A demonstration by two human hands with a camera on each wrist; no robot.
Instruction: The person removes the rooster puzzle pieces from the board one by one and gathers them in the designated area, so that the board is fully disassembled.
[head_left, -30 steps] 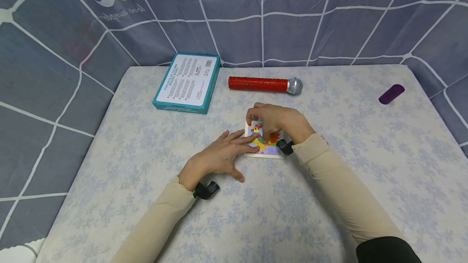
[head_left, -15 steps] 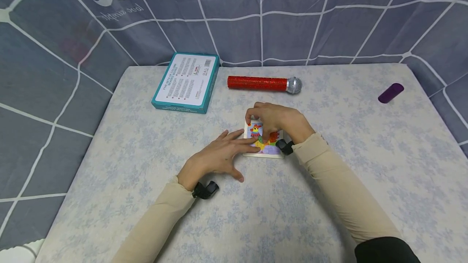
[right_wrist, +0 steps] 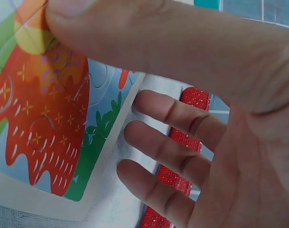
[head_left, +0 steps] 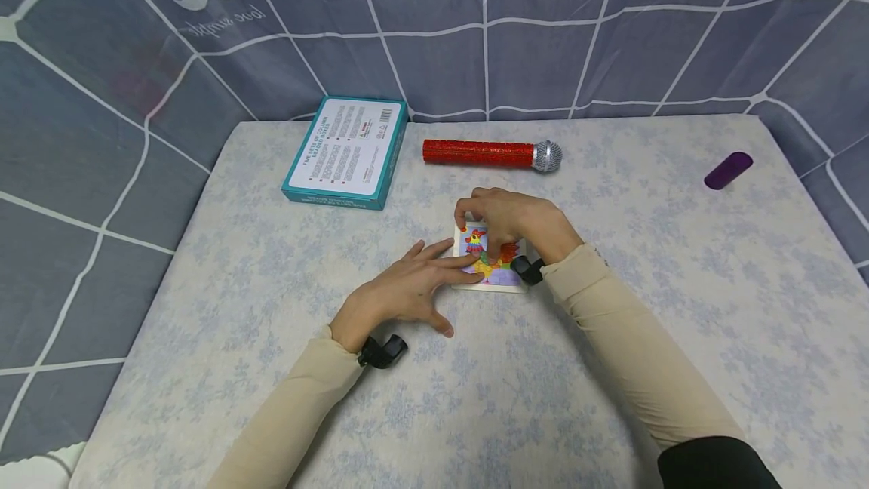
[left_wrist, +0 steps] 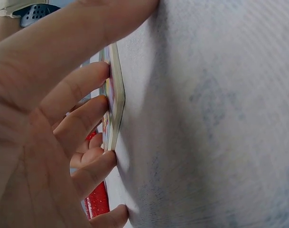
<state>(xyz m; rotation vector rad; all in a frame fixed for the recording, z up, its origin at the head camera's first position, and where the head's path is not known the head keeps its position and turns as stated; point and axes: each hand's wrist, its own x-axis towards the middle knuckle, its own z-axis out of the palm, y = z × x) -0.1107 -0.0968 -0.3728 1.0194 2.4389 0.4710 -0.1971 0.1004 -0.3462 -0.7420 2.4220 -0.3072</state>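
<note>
A small jigsaw puzzle [head_left: 504,278] with a bright rooster picture and a pale border lies flat on the table. My left hand [head_left: 413,290] comes from the left, fingers spread and nearly straight. In the left wrist view, two fingertips rest on the face of the jigsaw puzzle [left_wrist: 116,97]; another touches its edge. From above, my right hand [head_left: 514,222] bends over the puzzle. Its thumb [right_wrist: 106,35] presses on the picture in the right wrist view, while the other fingers [right_wrist: 158,147] curve beside the far border. The right index fingertip sits at the upper left corner.
Behind the hands lies a red glittery microphone [head_left: 485,154] with a silver head. A teal and white box [head_left: 346,149] lies at the back left. A purple cylinder [head_left: 728,171] rests at the far right. A grey checked curtain [head_left: 536,66] stands along the back.
Both hands keep the same place on the jigsaw puzzle. The head view has shifted very slightly; nothing else visibly moves.
</note>
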